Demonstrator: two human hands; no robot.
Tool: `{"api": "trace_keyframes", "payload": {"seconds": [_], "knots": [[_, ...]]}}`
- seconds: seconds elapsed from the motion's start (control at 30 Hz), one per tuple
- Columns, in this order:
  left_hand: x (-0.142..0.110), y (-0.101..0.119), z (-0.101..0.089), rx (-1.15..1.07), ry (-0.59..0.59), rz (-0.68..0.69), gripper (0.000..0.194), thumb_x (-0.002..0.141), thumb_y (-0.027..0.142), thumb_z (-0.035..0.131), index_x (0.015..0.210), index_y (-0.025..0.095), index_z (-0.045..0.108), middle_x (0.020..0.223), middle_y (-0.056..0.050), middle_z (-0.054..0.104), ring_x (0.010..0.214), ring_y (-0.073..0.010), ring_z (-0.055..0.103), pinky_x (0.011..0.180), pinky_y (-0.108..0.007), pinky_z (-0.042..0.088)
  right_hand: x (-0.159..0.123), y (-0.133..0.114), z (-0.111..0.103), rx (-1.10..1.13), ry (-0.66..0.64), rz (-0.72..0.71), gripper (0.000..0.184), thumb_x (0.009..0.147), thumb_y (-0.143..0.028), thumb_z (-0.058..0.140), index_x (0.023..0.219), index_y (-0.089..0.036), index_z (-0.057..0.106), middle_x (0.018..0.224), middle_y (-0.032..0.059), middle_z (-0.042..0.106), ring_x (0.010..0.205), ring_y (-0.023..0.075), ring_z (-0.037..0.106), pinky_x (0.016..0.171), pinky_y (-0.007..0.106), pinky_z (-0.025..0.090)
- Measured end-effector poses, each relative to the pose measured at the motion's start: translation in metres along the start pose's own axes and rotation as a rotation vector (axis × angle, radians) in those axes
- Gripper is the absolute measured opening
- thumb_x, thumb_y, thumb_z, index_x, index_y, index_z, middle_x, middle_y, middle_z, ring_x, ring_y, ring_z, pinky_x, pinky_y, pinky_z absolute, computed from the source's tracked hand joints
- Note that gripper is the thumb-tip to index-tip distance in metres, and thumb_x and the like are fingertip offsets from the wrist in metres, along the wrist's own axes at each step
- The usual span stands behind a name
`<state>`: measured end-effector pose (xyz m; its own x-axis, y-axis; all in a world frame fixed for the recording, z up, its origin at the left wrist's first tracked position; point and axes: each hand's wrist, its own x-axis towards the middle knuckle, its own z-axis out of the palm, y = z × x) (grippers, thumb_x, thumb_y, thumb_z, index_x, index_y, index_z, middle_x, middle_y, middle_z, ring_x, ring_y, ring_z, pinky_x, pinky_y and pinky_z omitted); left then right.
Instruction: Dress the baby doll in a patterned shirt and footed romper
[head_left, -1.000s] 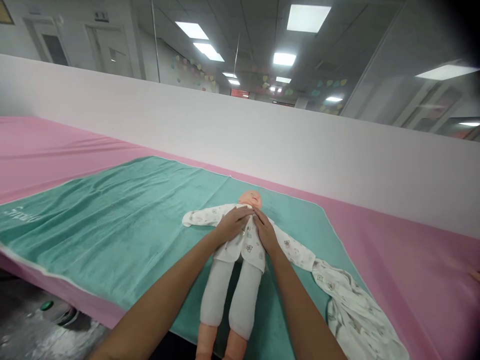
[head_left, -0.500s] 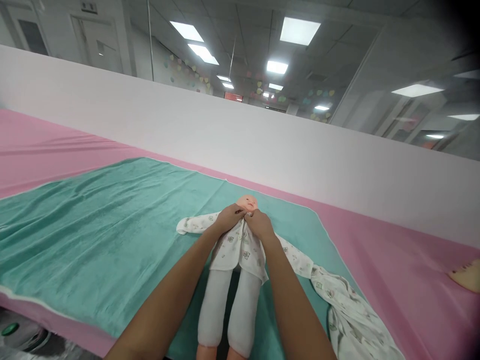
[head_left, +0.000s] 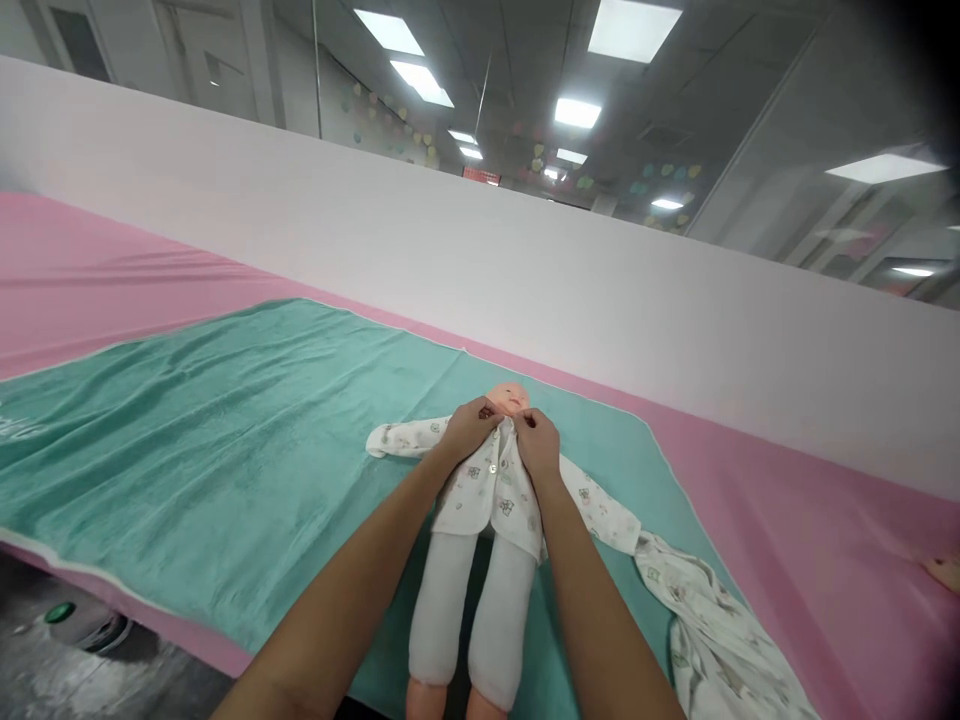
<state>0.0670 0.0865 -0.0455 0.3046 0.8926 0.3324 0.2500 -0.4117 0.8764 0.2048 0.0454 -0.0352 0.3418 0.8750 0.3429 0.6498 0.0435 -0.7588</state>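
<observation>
A baby doll [head_left: 511, 397] lies on its back on a green towel [head_left: 225, 450], its head toward the wall. It wears a white patterned baby shirt [head_left: 480, 490] with buttons down the front and white leggings [head_left: 442, 600]. At the neckline, my left hand [head_left: 472, 425] pinches the collar on one side. Opposite it, my right hand [head_left: 538, 440] pinches the other collar edge, fingers closed. The sleeves spread out to both sides. Near the end of the right-hand sleeve lies a crumpled patterned garment [head_left: 712, 620].
Pink sheeting [head_left: 795, 520] surrounds the towel. A white wall [head_left: 450, 240] with glass above stands behind. Part of another doll [head_left: 943, 572] shows at the right edge. On the floor at lower left is a clear container with a green cap [head_left: 60, 612].
The view has shifted a little. My hands have moved slightly apart at the collar, and more of the neckline and a button now show between them.
</observation>
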Motion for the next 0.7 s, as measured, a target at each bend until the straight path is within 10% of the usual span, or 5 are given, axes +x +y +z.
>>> {"api": "trace_keyframes", "payload": {"seconds": [0.2,0.33,0.5,0.7], "knots": [[-0.005,0.002,0.000,-0.187,0.026,0.038,0.021,0.080,0.028,0.050,0.094,0.014,0.057,0.092,-0.006,0.064,0.086,-0.0138,0.058,0.081,-0.025,0.045,-0.028,-0.003,-0.001,0.167,-0.042,-0.112,0.033,0.083,-0.042,0.045,0.100,-0.018,0.060,0.104,0.0061,0.061,0.096,0.0189,0.054,0.087,0.031,0.042],[-0.022,0.011,-0.004,-0.021,0.033,0.025,0.022,0.082,0.030,0.048,0.096,0.017,0.059,0.098,-0.004,0.063,0.090,-0.0148,0.057,0.086,-0.028,0.043,-0.092,0.006,-0.029,0.164,-0.188,-0.216,0.049,0.088,-0.043,0.042,0.133,-0.023,0.042,0.140,0.0025,0.035,0.130,0.0184,0.031,0.110,0.034,0.023],[-0.082,0.027,-0.022,0.133,-0.013,0.137,0.026,0.085,0.030,0.043,0.104,0.020,0.057,0.112,-0.003,0.058,0.108,-0.0176,0.051,0.097,-0.031,0.036,-0.200,0.025,-0.110,0.037,-0.397,-0.093,0.051,0.089,-0.043,0.041,0.138,-0.035,0.031,0.143,-0.0038,0.029,0.131,0.0172,0.030,0.109,0.035,0.028],[-0.189,0.074,-0.034,0.174,-0.019,0.075,0.020,0.088,0.030,0.042,0.099,0.024,0.057,0.104,0.000,0.062,0.098,-0.0175,0.056,0.086,-0.029,0.044,-0.268,0.089,-0.213,-0.534,0.046,0.100,0.041,0.082,-0.051,0.048,0.111,-0.024,0.052,0.114,0.0102,0.054,0.106,0.0290,0.050,0.089,0.047,0.042]]}}
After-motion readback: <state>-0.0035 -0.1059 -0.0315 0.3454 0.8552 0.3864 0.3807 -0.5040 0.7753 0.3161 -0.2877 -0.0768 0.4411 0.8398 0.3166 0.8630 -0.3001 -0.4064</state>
